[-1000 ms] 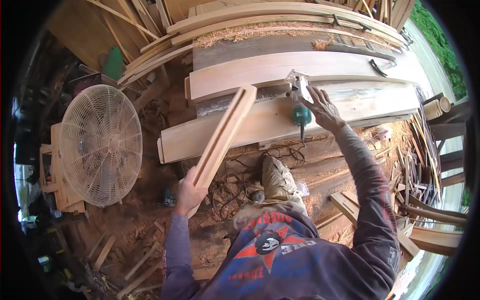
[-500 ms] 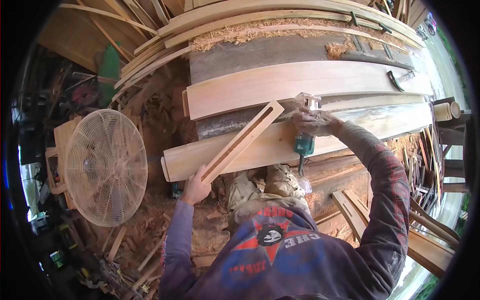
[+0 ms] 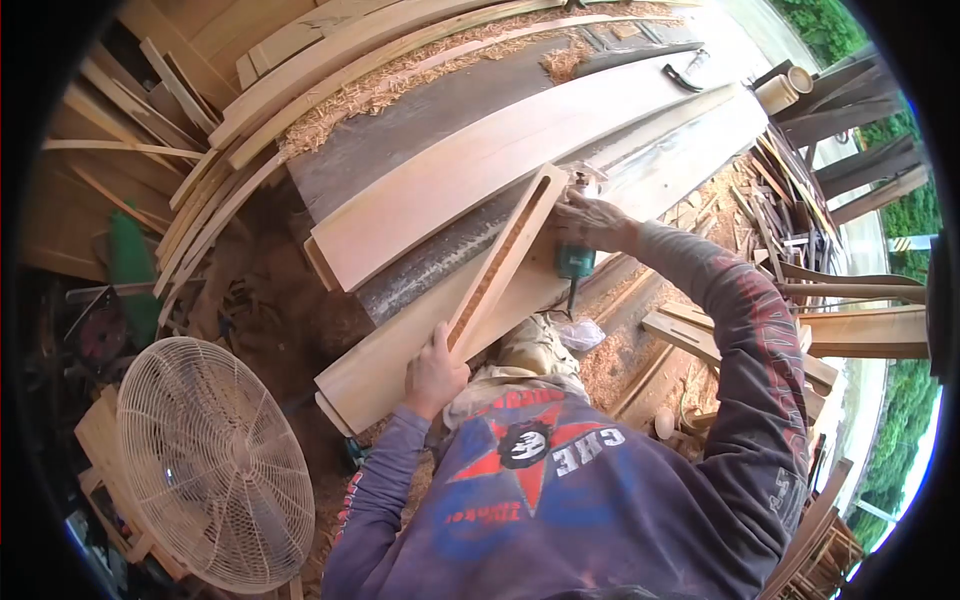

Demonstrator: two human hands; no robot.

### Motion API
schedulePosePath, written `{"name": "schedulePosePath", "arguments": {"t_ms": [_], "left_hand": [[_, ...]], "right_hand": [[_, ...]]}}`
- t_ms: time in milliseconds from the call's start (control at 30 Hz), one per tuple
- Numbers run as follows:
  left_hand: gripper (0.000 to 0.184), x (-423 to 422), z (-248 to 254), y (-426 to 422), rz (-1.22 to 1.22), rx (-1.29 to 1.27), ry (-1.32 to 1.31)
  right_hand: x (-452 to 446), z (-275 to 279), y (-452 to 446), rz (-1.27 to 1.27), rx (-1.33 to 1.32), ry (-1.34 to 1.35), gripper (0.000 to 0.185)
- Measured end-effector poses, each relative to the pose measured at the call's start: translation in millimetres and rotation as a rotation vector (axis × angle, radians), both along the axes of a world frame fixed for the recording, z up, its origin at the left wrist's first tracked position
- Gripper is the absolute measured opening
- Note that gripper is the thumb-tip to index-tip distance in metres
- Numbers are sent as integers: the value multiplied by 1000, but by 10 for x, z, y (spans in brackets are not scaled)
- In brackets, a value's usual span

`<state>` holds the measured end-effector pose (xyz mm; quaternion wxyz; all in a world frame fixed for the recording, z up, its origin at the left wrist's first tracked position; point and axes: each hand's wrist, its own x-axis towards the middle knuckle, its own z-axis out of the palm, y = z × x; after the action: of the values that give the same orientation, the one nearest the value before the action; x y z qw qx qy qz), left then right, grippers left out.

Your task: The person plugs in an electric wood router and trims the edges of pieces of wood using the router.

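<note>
My left hand is closed around the lower end of a narrow wooden strip with a long slot along its middle. The strip slants up and away across a wide pale plank on the bench. My right hand grips a teal trim router near its clear base. The router is beside the strip's upper end, and its cord hangs down toward my lap. Whether router and strip touch is hidden by my fingers.
Another long plank lies farther back, with a hammer at its far end. Wood shavings and curved boards line the back edge. A large fan stands at the left. Slotted wood pieces lie to the right.
My view has turned, so the bench and planks slant more steeply and the fan sits lower. The router has come closer to the strip's upper end. Both hands keep their hold.
</note>
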<state>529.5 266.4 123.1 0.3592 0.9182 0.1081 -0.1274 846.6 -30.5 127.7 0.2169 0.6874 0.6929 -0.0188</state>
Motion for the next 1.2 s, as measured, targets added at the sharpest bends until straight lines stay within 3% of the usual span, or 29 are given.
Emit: {"name": "schedulePosePath", "arguments": {"t_ms": [33, 67, 200, 267, 300, 367, 400, 533, 600, 667, 733, 767, 800, 833, 867, 933, 967, 1000, 1033, 1100, 1133, 1167, 1200], "left_hand": [[71, -3, 53, 11, -33, -30, 134], [71, 18, 68, 154, -59, -9, 101], [80, -2, 2, 127, -115, -28, 92], [93, -19, 29, 187, -163, -87, 74], [93, -47, -21, 205, -149, -92, 83], [97, -85, -179, 227, -193, -163, -171], [97, -96, -224, 230, -195, -162, -171], [97, -40, -277, 193, -224, -157, -155], [97, 39, -227, 188, -237, -149, -137], [99, 176, -130, 178, -275, -219, -120], [101, 326, -175, 71, -319, -196, -152], [102, 408, -186, -11, -351, -184, -178], [102, 532, -79, -81, -391, -178, -186], [102, 672, 102, -154, -388, -163, 3], [102, 743, 196, -275, -406, -133, 201], [107, 723, -56, -485, -330, -48, -18], [106, 653, -39, -572, -375, 224, -370], [106, 575, 50, -715, -390, 460, -753], [106, 447, 296, -938, -468, 446, -767], [103, 198, 840, -1279, -572, -415, -174], [103, 133, 798, -1456, -601, -386, -187], [90, 89, 677, -1673, -672, -540, 150], [78, -5, 615, -1847, -720, -683, 502]], "right_hand": [[18, 88, 68, 65, -148, -102, 23], [49, 130, 216, 35, -132, -134, 23], [141, -95, 55, 46, -77, 27, 13], [76, 109, 91, 115, 194, 46, 11], [6, 167, 135, 128, 191, 57, 11], [-219, 388, 215, -423, -154, 194, 28], [-542, 786, 446, -694, -247, 171, 45], [-1229, 587, -12, -995, -127, 324, 59], [-1729, 575, -196, -1376, -32, 521, 62], [-2261, 370, -513, -1723, 220, 989, 57], [-2821, 179, -765, -1874, 485, 1225, 54], [-3125, -68, -1012, -1805, 610, 1288, 52], [-3354, -158, -1004, -1973, 869, 1500, 50], [-3574, -239, -988, -2112, 1192, 1681, 48], [-3698, -191, -854, -2109, 1554, 1879, 49], [-4024, -551, -1004, -1917, 1963, 1981, 51], [-4096, -356, -816, -1754, 2201, 2137, 52], [-4219, -480, -813, -1650, 2381, 2079, 53], [-4264, -115, -644, -1546, 2470, 2034, 54], [-4495, -125, -601, -1347, 2429, 2050, 53], [-4565, -162, -562, -1258, 2433, 2030, 52], [-4676, -220, -554, -1220, 2361, 2122, 56], [-4747, 134, -437, -1246, 2401, 1991, 57]]}}
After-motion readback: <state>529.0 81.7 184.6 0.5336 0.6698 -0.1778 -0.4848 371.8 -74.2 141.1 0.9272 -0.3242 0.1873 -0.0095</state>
